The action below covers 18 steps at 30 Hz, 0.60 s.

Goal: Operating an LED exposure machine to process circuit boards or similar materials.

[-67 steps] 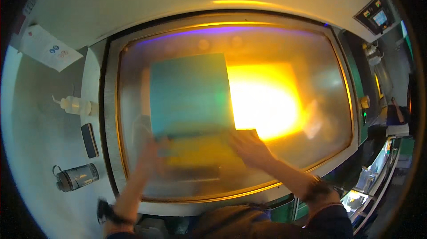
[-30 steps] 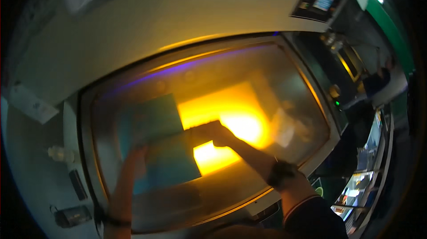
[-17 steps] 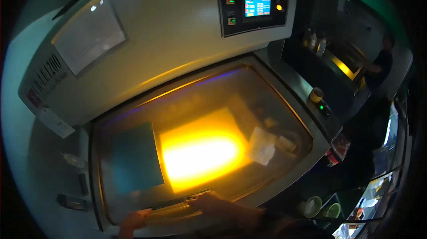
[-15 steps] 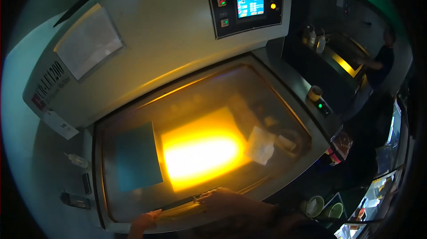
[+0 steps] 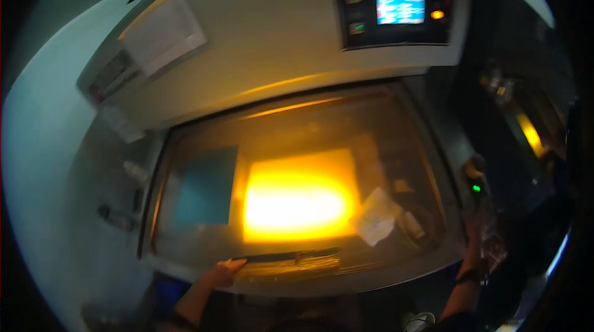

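Note:
My left hand [image 5: 223, 272] is at the front edge of a glass-topped exposure table [image 5: 201, 248], its fingers closed at the left end of a long dark bar [image 5: 275, 258]. My right hand [image 5: 475, 224] reaches past the table's right corner, just below a small box with a green light [image 5: 476, 188]; motion blur smears its fingers. Under the glass glows a bright yellow panel [image 5: 297, 202]. To its left lies a blue-green sheet [image 5: 207, 187], and to its right a pale crumpled paper [image 5: 376, 216].
A control panel [image 5: 396, 13] with a lit screen is on the machine's large hood [image 5: 266, 41] behind the table. Bottles and a dark object [image 5: 116, 217] stand on the left ledge. At far right another table [image 5: 529, 134] glows yellow.
My right hand has left the bar and swung right, toward the green-lit box. My left hand stays at the bar's left end. The whole view has shifted.

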### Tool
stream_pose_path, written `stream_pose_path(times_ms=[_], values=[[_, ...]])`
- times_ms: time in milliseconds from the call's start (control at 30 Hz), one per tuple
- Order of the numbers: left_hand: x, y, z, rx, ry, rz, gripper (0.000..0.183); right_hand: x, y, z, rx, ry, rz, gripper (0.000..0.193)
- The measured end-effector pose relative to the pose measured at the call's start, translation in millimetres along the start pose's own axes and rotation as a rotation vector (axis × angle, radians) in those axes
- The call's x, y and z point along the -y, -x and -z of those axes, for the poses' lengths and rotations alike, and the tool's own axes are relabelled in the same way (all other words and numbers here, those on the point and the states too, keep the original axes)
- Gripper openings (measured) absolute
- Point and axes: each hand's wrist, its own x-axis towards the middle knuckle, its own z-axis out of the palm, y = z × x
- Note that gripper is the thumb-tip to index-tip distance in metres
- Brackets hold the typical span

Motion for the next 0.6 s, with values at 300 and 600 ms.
stream_pose_path(times_ms=[300,600], values=[[-2,-10,17,0.081,-0.033,-0.025,0.089,-46,-35,-40,-0.197,-0.365,0.262,0.072],[0,-8,18,0.052,0.105,-0.037,0.078,-28,-51,-25,-0.052,-0.080,0.206,0.069]])
